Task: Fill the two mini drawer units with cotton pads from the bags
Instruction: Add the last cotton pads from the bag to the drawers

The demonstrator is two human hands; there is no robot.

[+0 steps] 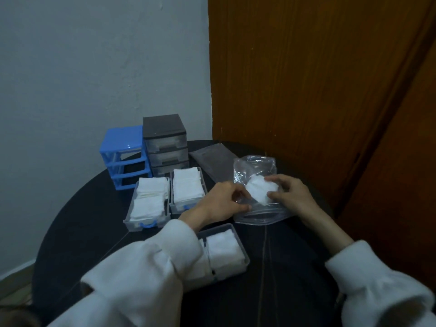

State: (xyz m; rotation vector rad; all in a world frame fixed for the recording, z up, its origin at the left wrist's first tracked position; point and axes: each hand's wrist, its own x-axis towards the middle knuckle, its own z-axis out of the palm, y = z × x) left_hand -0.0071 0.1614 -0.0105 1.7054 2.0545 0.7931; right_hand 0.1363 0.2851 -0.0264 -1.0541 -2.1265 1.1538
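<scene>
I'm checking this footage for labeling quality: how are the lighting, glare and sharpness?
Head view: dim, bluish light; wide-angle bending curves the door edges; faint glare on the clear bag; the pads between the left hand and right hand are soft and lack texture; the sleeves are blurred at the frame bottom.

Legible text: none | clear zip bag point(256, 171): no print readable | blue drawer unit point(123, 158), dark drawer unit point(165, 142): no labels readable | flat grey pouch point(210, 159): surface too dim to read
</scene>
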